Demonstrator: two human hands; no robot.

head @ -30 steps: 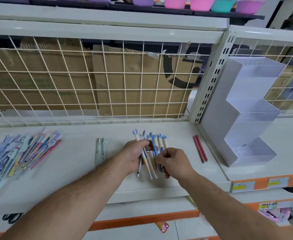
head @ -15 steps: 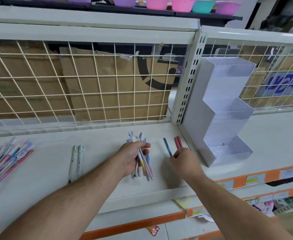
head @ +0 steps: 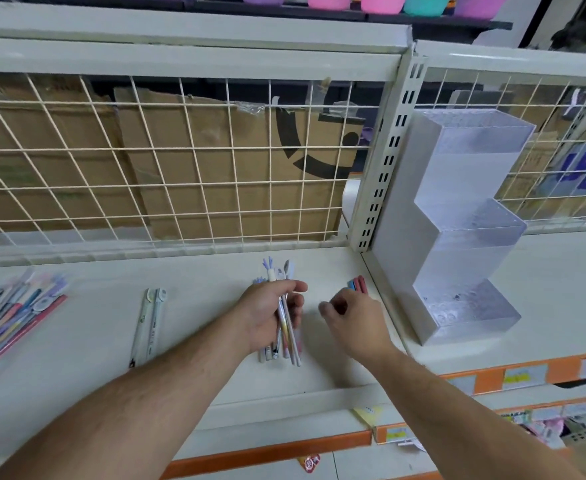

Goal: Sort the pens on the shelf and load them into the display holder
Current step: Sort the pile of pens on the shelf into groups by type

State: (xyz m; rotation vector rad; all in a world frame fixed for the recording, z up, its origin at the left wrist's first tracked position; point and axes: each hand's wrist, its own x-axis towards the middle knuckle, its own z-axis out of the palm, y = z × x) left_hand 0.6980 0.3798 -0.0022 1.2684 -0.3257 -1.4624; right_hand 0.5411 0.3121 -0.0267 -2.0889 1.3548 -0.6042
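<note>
Backing the white shelf [head: 77, 341], a wire grid [head: 180, 168].

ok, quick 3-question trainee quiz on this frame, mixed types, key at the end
1. True or false: the display holder already has pens in its tiers.
2. Which hand grips the pen bundle? A) left hand B) right hand
3. Fill in: the two white pens lie on the shelf to the ____ of the left hand.

Key: 1 false, the tiers look empty; 2 A; 3 left.
</note>
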